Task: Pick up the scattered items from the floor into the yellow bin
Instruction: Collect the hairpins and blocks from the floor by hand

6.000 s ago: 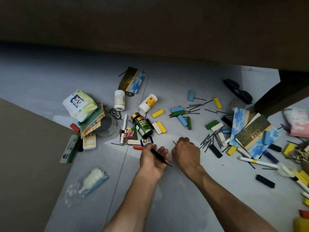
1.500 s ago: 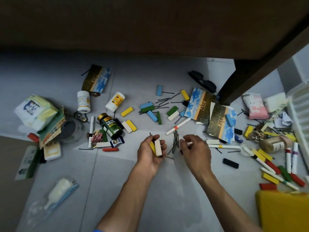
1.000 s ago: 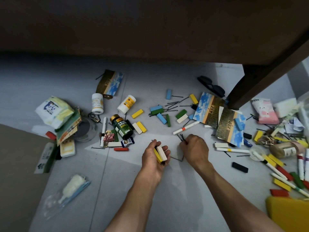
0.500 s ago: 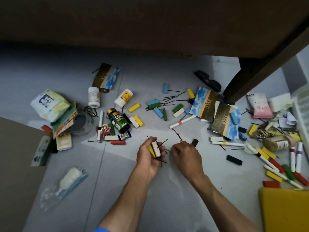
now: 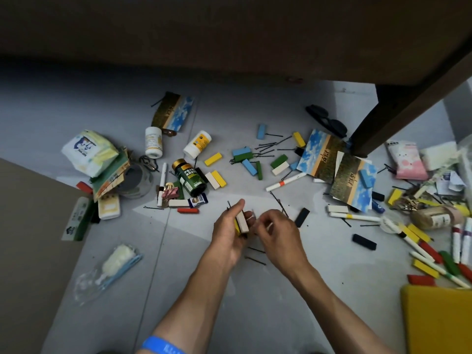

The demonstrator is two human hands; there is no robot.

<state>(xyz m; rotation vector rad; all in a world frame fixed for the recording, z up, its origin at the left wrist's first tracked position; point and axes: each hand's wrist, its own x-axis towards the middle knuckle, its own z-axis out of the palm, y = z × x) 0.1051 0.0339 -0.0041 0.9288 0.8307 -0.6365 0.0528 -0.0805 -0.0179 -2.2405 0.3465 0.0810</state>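
My left hand [image 5: 228,232] is shut around a white block [image 5: 242,222] and a yellow block [image 5: 237,228], with thin black hairpins poking out by the thumb. My right hand [image 5: 279,235] is right beside it with fingers pinched against the left fingers. Several hairpins [image 5: 279,204] stick out above its knuckles. Two more hairpins [image 5: 255,260] lie on the floor under my hands. A black block [image 5: 302,217] lies just right of my right hand. A corner of the yellow bin [image 5: 434,320] shows at the lower right.
Coloured blocks, markers, cards [image 5: 353,181], pill bottles and a green bottle [image 5: 189,178] are strewn across the grey floor. A dark table leg [image 5: 398,111] stands at the upper right. A brown board [image 5: 25,251] covers the left side.
My right hand has lifted hairpins off the floor and brought them against my left hand, which still holds the white and yellow blocks. A black block now lies uncovered beside it.
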